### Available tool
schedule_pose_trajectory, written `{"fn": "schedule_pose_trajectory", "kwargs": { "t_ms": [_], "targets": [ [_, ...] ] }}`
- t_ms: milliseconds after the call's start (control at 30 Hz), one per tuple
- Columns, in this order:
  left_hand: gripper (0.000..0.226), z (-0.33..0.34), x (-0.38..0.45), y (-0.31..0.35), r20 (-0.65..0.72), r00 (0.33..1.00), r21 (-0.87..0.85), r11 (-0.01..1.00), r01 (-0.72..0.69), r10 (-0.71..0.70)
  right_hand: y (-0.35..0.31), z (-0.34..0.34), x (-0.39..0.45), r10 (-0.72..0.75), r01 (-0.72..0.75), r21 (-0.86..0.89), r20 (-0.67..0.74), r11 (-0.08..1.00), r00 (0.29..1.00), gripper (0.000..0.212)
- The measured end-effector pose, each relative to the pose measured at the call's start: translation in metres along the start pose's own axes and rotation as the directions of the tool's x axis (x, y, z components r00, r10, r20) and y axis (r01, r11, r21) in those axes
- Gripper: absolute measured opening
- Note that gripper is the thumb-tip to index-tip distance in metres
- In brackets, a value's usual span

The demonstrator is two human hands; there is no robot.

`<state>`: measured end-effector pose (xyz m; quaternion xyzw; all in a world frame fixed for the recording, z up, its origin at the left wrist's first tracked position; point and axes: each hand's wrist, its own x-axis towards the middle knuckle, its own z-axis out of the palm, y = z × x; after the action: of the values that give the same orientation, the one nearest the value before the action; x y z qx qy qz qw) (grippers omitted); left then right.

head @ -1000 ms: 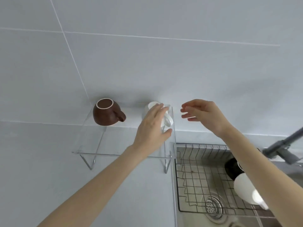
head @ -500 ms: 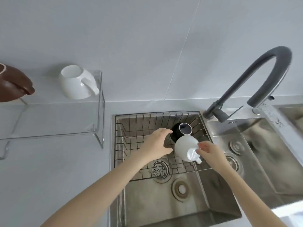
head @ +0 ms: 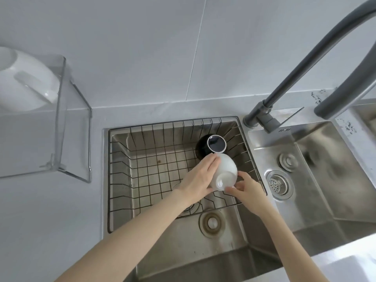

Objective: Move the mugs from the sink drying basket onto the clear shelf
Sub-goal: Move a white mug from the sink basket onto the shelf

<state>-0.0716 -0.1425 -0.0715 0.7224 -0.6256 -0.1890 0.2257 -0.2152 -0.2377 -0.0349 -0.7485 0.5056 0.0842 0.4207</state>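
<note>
You're in a home kitchen: double stainless sink (head: pixel 317 192) with drain strainers, grey gooseneck faucet (head: pixel 289 86) upper right, wire drying basket (head: pixel 154 171) holding mugs, clear shelf (head: pixel 61 119) on the table at left, pale tiled wall (head: pixel 142 47).

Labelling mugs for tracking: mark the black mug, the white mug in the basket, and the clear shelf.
black mug (head: pixel 216 143): head view, upturned base.
white mug (head: pixel 226 166): head view, rounded side.
clear shelf (head: pixel 61 110): head view, right side panel.

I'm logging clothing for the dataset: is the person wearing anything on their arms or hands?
Nothing shows. The left hand and right hand are bare: no gloves, rings, watch or bracelet. Both forearms are uncovered to the frame edge, with no sleeve in view.
</note>
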Motion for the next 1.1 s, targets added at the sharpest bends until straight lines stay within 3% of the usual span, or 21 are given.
{"fn": "schedule_pose_trajectory", "kwargs": {
  "t_ms": [100, 333, 567, 767, 933, 1033, 1100],
  "targets": [
    [0.095, 0.002, 0.0, -0.002, -0.011, 0.999, 0.078, 0.996, -0.039, 0.04, -0.003, 0.001, -0.002, -0.01, 0.011, 0.025, -0.02, 1.0, 1.0, 0.066],
    [0.096, -0.013, -0.029, 0.006, -0.136, 0.988, 0.065, 0.996, -0.062, 0.071, -0.01, -0.001, -0.028, -0.065, 0.071, 0.111, -0.06, 0.991, 0.996, 0.066],
    [0.096, -0.109, -0.053, -0.001, -0.327, 0.943, 0.095, 0.995, -0.038, 0.067, -0.095, -0.014, -0.059, -0.312, 0.323, 0.102, -0.11, 0.941, 0.944, 0.069],
    [0.095, -0.223, -0.111, -0.001, -0.507, 0.862, 0.094, 0.992, 0.08, -0.022, -0.2, -0.015, -0.099, -0.539, 0.544, 0.068, -0.08, 0.836, 0.838, 0.062],
    [0.097, -0.295, -0.187, -0.021, -0.618, 0.768, -0.012, 0.979, 0.204, -0.167, -0.295, 0.017, -0.142, -0.707, 0.706, 0.031, 0.029, 0.707, 0.707, 0.032],
    [0.096, -0.319, -0.232, -0.038, -0.668, 0.685, -0.125, 0.951, 0.284, -0.292, -0.338, 0.048, -0.152, -0.757, 0.759, 0.031, 0.116, 0.65, 0.643, 0.031],
    [0.094, -0.331, -0.26, -0.052, -0.669, 0.643, -0.195, 0.923, 0.331, -0.372, -0.364, 0.075, -0.155, -0.771, 0.778, 0.038, 0.174, 0.627, 0.613, 0.043]
  ]
}}
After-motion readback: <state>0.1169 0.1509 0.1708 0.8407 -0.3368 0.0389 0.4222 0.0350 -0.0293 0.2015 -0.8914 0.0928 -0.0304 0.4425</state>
